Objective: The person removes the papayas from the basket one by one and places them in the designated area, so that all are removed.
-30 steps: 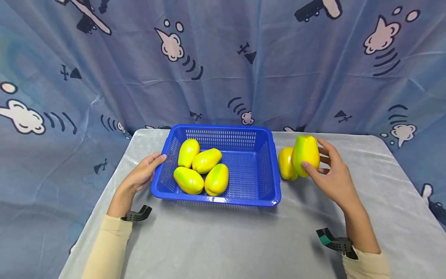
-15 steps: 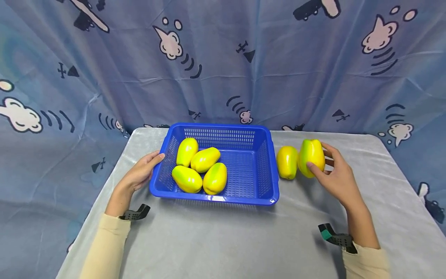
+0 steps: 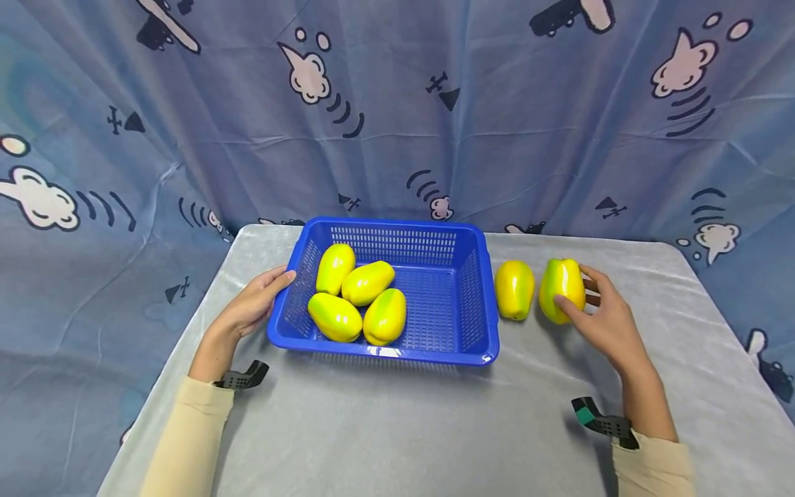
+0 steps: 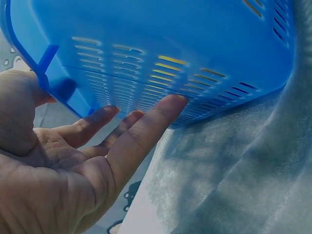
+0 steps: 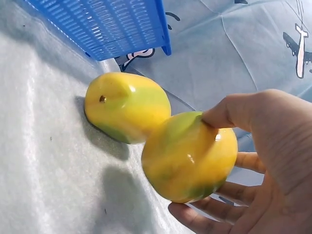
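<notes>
My right hand (image 3: 599, 317) holds a glossy yellow-green papaya (image 3: 562, 290) with the thumb on its near side and the fingers round its far side. In the right wrist view this papaya (image 5: 190, 158) hangs over its shadow on the cloth. Just left of it a second papaya (image 3: 514, 290) lies on the table, beside the basket's right wall. My left hand (image 3: 254, 304) grips the left rim of a blue plastic basket (image 3: 385, 353), thumb over the rim. Its fingers (image 4: 146, 129) lie along the slotted outer wall. Inside the basket, several papayas (image 3: 368, 284) fill the left half.
A table (image 3: 397, 428) covered in pale grey cloth carries everything. Close behind its far edge hangs a blue patterned curtain (image 3: 373, 138). A dark wrist mount (image 3: 611, 424) sits on the right wrist, and another mount (image 3: 245, 377) on the left.
My right hand has moved right and lower with its papaya, away from the papaya on the table, and a gap now shows between the two. The left hand stays at the basket's rim.
</notes>
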`<state>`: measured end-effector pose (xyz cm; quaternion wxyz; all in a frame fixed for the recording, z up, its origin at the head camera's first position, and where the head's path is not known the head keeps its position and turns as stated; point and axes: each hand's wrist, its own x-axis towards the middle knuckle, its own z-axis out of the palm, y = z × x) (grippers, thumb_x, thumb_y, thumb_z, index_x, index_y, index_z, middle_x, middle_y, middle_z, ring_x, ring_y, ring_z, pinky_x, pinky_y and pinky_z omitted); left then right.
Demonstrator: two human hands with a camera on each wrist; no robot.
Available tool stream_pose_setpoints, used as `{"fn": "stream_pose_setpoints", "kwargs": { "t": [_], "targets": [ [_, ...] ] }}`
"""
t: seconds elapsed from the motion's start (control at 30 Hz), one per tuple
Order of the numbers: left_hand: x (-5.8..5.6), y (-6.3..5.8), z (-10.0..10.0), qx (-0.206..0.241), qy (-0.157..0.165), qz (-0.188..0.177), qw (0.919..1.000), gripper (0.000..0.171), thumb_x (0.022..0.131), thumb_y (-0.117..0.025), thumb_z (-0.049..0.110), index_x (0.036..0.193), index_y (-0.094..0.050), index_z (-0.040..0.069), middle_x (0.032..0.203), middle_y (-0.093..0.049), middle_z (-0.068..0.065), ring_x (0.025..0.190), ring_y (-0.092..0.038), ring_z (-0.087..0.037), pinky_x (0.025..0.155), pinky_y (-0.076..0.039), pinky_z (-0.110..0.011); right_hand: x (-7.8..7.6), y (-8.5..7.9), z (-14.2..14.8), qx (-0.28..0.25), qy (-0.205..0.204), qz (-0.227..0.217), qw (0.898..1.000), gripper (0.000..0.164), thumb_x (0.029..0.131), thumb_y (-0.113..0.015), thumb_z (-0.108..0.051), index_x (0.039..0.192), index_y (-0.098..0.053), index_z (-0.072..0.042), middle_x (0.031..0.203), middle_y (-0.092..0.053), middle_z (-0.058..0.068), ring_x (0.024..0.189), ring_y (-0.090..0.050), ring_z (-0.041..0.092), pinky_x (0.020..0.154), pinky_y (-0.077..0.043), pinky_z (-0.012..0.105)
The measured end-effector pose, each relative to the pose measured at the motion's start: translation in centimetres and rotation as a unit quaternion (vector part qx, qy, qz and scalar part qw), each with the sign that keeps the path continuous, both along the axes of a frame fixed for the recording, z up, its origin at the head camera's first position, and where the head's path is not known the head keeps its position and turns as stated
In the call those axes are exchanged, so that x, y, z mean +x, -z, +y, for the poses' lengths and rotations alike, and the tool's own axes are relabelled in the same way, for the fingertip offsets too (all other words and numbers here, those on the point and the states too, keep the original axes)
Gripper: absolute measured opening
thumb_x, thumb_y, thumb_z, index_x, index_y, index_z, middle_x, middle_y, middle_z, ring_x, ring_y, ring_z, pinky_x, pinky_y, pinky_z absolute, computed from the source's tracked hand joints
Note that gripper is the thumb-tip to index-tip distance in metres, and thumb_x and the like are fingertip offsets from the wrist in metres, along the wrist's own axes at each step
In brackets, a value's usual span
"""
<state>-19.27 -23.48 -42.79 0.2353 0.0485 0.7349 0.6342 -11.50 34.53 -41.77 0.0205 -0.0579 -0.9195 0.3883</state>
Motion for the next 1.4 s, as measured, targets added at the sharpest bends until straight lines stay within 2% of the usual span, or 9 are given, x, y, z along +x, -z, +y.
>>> {"fn": "stream_pose_setpoints", "kwargs": {
  "t": [0.4, 0.87, 1.4],
  "targets": [
    [0.1, 0.0, 0.0, 0.016, 0.002, 0.000, 0.9999, 0.068, 0.115, -0.042, 0.039, 0.165, -0.024, -0.003, 0.114, -0.072, 0.000, 0.093, -0.074, -0.010, 0.082, -0.066, -0.030, -0.3, 1.0, 0.4, -0.009, -0.005, -0.040, 0.999, 0.088, 0.105, -0.062, -0.045, 0.168, -0.018, -0.004, 0.160, -0.033, 0.041, 0.137, -0.044, 0.062, 0.102, -0.049, 0.074],
    [0.0, 0.0, 0.2, 0.017, -0.001, -0.005, 0.9998, 0.068, 0.115, -0.041, 0.040, 0.166, -0.022, -0.002, 0.126, -0.068, -0.006, 0.101, -0.075, -0.011, 0.087, -0.066, -0.033, -0.7, 2.0, 0.7, -0.014, 0.000, -0.068, 0.998, 0.091, 0.105, -0.059, -0.051, 0.168, -0.016, -0.002, 0.161, -0.032, 0.042, 0.140, -0.042, 0.062, 0.107, -0.045, 0.076],
    [0.0, -0.2, 0.2, 0.019, -0.002, -0.006, 0.9998, 0.066, 0.115, -0.041, 0.037, 0.165, -0.023, -0.002, 0.115, -0.072, 0.001, 0.096, -0.076, -0.011, 0.084, -0.066, -0.032, -1.1, 2.0, 0.5, -0.019, -0.006, -0.088, 0.996, 0.089, 0.107, -0.053, -0.054, 0.169, -0.015, -0.002, 0.163, -0.028, 0.042, 0.142, -0.040, 0.063, 0.111, -0.042, 0.076]
  ]
}}
